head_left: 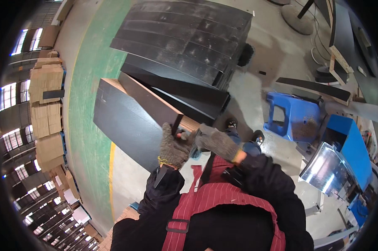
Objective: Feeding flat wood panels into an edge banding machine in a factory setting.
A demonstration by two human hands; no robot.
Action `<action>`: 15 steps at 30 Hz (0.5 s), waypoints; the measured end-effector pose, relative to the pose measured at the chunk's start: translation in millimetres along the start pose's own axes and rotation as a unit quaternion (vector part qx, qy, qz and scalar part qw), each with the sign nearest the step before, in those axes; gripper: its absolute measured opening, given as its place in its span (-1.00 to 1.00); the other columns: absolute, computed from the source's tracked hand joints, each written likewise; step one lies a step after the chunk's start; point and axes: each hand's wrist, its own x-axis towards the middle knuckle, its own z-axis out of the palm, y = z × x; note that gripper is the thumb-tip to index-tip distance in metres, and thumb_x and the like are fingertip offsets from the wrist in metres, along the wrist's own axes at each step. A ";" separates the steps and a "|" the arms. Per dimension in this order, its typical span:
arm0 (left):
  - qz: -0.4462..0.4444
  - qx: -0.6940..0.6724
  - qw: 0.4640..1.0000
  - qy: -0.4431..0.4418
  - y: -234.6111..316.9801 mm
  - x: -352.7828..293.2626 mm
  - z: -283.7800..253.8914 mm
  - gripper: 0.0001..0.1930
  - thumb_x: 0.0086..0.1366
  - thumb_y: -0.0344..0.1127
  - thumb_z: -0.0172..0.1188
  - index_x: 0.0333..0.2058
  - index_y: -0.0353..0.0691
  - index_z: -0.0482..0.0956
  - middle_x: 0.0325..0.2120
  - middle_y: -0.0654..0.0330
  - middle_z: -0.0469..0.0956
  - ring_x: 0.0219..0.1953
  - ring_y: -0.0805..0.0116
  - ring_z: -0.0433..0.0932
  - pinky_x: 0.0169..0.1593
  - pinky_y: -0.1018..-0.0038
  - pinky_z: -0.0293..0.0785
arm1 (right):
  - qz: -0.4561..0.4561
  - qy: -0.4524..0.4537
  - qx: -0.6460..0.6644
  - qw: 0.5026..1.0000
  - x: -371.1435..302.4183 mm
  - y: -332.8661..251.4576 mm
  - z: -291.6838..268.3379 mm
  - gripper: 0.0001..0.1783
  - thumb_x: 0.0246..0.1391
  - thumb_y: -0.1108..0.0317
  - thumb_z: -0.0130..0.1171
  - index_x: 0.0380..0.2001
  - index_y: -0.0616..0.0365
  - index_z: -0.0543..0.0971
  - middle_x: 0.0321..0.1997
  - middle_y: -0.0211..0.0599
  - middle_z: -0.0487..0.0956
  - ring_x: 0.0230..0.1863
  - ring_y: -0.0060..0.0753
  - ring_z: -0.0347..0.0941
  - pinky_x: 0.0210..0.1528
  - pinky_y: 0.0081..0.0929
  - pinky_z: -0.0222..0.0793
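My left hand (174, 148), in a grey-brown knit work glove, is beside the near end of a dark-faced board (151, 97) with a bare wood-coloured edge. One finger points up by the board's corner, and the others curl inward. Close against it, my right hand (218, 143), gloved alike, is closed. A small dark and teal thing (194, 152) shows between the hands, too covered to name. Under the upright board, a wide black panel (126, 119) slants down to the left. Another black board (180, 90) leans just behind.
Beyond is a stack of dusty black panels (185, 35). On the right are a blue plastic stool (281, 127), a blue box (352, 144), a shiny metal sheet (327, 169) and a loose dark board (314, 88). Cardboard stacks (47, 108) line the green floor strip (86, 154).
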 end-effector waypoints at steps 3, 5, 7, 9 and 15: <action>0.090 0.365 0.920 -0.107 -1.3 3.0 14.1 -0.61 0.25 0.07 -0.12 -0.19 -0.13 0.36 -0.49 0.21 0.48 -0.50 0.26 0.48 -0.18 0.37 0.45 | -0.020 -0.020 0.073 0.997 37.2 -31.8 36.1 -0.58 0.08 0.14 -0.03 -0.06 0.17 0.38 -0.26 -0.36 0.45 -0.21 -0.33 0.39 -0.20 -0.41 0.31; -0.047 0.065 0.996 0.029 8.3 -2.4 0.2 -0.53 0.23 0.11 -0.13 -0.10 -0.15 0.33 -0.36 0.18 0.48 -0.37 0.22 0.49 -0.19 0.41 0.45 | -0.053 0.064 -0.112 0.990 49.3 -55.8 48.7 -0.66 0.09 0.17 -0.03 -0.19 0.21 0.43 -0.29 -0.37 0.48 -0.28 -0.39 0.42 -0.29 -0.42 0.35; -0.037 0.253 0.964 0.076 24.8 7.3 -30.0 -0.43 0.15 0.21 -0.08 -0.13 -0.21 0.35 -0.47 0.21 0.48 -0.48 0.26 0.47 -0.30 0.41 0.46 | 0.088 0.120 0.106 0.983 66.4 -74.4 58.0 -0.70 0.08 0.19 -0.02 -0.24 0.18 0.45 -0.33 -0.34 0.49 -0.33 -0.39 0.44 -0.32 -0.44 0.36; -0.024 0.428 0.895 0.127 34.0 15.4 -56.2 -0.33 0.07 0.31 -0.03 -0.17 -0.26 0.37 -0.57 0.24 0.47 -0.58 0.30 0.46 -0.41 0.41 0.47 | 0.138 0.154 0.369 0.906 70.6 -71.0 62.7 -0.77 0.00 0.24 0.06 -0.32 0.15 0.49 -0.43 -0.26 0.52 -0.44 -0.41 0.47 -0.40 -0.52 0.37; 0.026 0.080 0.986 -0.144 94.8 56.0 -43.6 -0.28 0.09 0.34 -0.10 -0.10 -0.26 0.37 -0.37 0.16 0.49 -0.36 0.28 0.46 -0.23 0.39 0.45 | 0.081 0.133 0.318 0.935 70.1 -115.2 80.7 -0.74 -0.17 0.24 0.18 -0.54 0.27 0.52 -0.68 -0.24 0.51 -0.65 -0.42 0.46 -0.58 -0.52 0.35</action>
